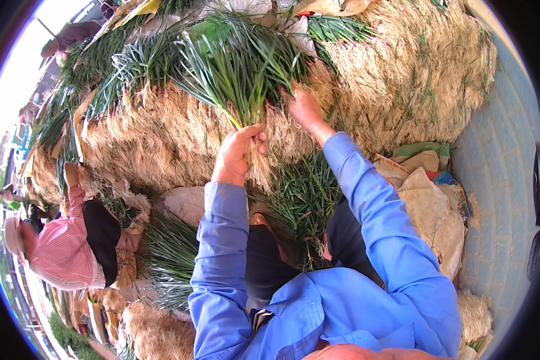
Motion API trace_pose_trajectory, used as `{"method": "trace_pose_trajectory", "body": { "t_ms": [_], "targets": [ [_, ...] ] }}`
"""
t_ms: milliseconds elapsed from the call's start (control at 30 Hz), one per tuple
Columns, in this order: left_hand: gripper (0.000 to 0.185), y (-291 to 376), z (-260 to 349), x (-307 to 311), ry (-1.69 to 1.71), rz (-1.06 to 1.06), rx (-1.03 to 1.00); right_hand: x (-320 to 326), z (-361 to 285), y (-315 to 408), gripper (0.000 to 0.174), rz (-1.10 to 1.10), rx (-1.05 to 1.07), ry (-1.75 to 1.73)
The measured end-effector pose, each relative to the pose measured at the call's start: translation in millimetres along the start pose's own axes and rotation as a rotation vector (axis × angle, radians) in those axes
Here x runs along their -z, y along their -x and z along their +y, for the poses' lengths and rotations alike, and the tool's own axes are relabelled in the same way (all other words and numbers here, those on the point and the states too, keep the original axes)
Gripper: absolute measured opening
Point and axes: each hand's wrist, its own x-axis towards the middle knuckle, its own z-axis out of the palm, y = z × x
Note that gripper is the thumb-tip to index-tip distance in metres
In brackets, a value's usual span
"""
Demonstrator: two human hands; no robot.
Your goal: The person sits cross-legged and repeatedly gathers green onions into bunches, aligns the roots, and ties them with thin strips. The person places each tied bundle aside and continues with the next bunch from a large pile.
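My left hand (240, 150) is closed around the lower stems of a bunch of green onions (236, 90). Its long leaves fan upward over the pile, while pale roots (258, 164) hang below my fist. To the right and a little farther off, my right hand (303, 108) pinches a smaller tuft of green onions (283, 72) near the root end; my fingers partly cover the stems. Behind both hands lies a long heap of green onions with a thick mat of straw-coloured roots (175, 130) facing me.
Loose green leaves (306, 198) lie between my legs. Another bundle of green onions (171, 261) rests at my left. Woven sacks (427, 216) are piled at my right, beside grey paving (495, 180). A person in a pink checked shirt (63, 252) sits at far left, one hand at the heap.
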Motion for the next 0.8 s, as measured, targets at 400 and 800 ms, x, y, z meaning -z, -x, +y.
{"method": "trace_pose_trajectory", "body": {
  "t_ms": [400,800],
  "targets": [
    [0.012,13,12,0,0.221,-0.110,-0.092,37,-5,24,0.025,-0.373,-0.589,-1.291],
    [0.008,10,-9,-3,-0.235,0.049,-0.153,15,-32,40,0.015,-0.702,-0.370,-1.199]
  ]
}}
